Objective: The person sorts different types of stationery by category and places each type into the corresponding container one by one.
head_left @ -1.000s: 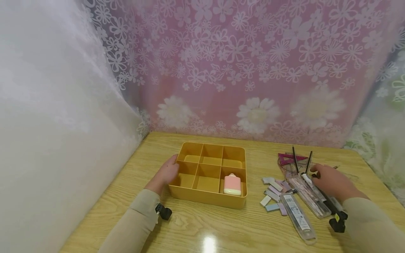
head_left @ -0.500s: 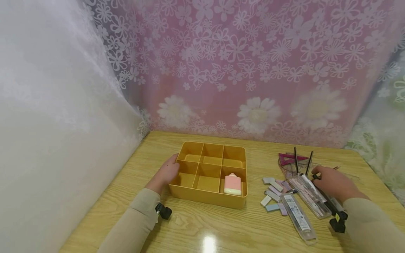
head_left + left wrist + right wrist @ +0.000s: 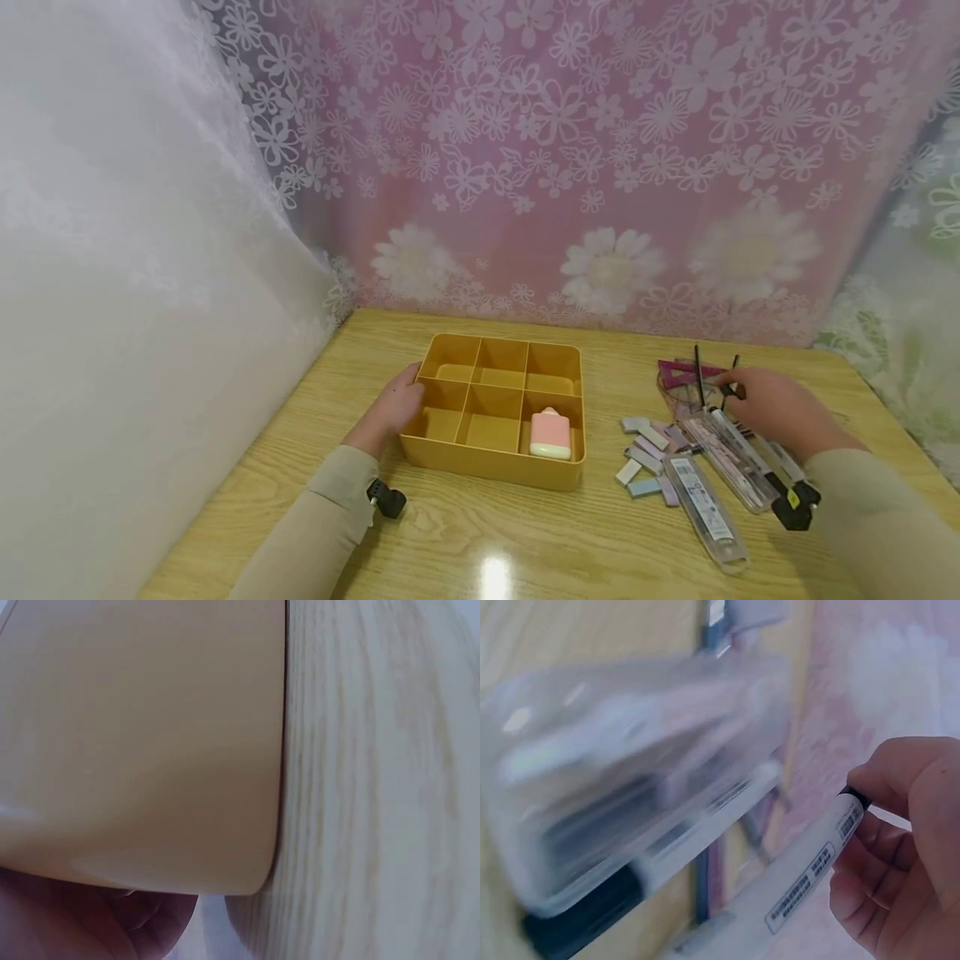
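My left hand (image 3: 393, 407) grips the left side of a yellow organizer box (image 3: 491, 467) with six compartments. The box's smooth outer wall (image 3: 150, 750) fills much of the left wrist view, with curled fingers at its lower edge. In the front right compartment stands a pink and cream bottle-shaped item (image 3: 551, 435). Over the stationery on the right, my right hand (image 3: 776, 408) pinches a white marker (image 3: 799, 881) by its black end, between thumb and finger. A second white marker with a black cap (image 3: 712, 817) lies beside a clear pencil case (image 3: 637, 757).
Several pastel erasers (image 3: 643, 460) lie between the box and the stationery. A clear labelled case (image 3: 707, 512) is in front, and a magenta set square (image 3: 678, 373) is behind. A floral curtain (image 3: 487, 183) hangs along the table's far edge.
My right hand has lifted and shifted slightly to the left, bringing a marker up from among the stationery. The left hand and the box have stayed in place.
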Demonstrator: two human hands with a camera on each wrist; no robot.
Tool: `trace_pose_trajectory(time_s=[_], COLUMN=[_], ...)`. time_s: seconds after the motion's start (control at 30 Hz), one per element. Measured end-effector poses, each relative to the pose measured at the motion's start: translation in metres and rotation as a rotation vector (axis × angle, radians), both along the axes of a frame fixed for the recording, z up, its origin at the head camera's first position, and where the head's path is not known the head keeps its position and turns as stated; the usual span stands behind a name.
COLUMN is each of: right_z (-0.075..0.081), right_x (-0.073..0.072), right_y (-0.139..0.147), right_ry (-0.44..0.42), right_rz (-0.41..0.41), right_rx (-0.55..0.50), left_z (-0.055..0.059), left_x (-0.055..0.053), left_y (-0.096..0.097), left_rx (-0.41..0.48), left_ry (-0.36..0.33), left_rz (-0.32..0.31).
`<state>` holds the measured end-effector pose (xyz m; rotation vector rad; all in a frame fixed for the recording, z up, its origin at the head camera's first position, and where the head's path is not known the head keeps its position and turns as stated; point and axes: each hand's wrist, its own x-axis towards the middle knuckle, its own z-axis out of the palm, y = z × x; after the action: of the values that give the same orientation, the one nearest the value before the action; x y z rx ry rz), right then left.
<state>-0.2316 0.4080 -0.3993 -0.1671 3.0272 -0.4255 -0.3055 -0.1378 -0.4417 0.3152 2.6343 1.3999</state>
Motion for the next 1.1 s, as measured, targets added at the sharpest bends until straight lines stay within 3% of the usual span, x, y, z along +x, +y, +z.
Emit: trace_pose_trajectory(time_s=[0.33,0.67,0.8,1.1], right_z=[0.039,0.076,0.082,0.080], right_x=[-0.012,-0.052,-0.069,-0.116], right_y=[-0.063,-0.150,-0.188,-0.269], right_ry=[0.130,0.242,0.268,0.263], right_rz=[0.101,0.177,0.171,0.119], right_rx=[-0.032,-0.151,-0.241,-0.623], left_z=[0.000,-0.003,-0.005,0.001], left_x=[-0.002,-0.002,0.001,0.000], left_y=[0.001,0.003,0.003,0.001], left_rx=[0.017,-0.004,-0.007,0.000], left_ry=[-0.024,-0.027,-0.024,-0.017], left_rz=[-0.013,0.005,0.007,0.015])
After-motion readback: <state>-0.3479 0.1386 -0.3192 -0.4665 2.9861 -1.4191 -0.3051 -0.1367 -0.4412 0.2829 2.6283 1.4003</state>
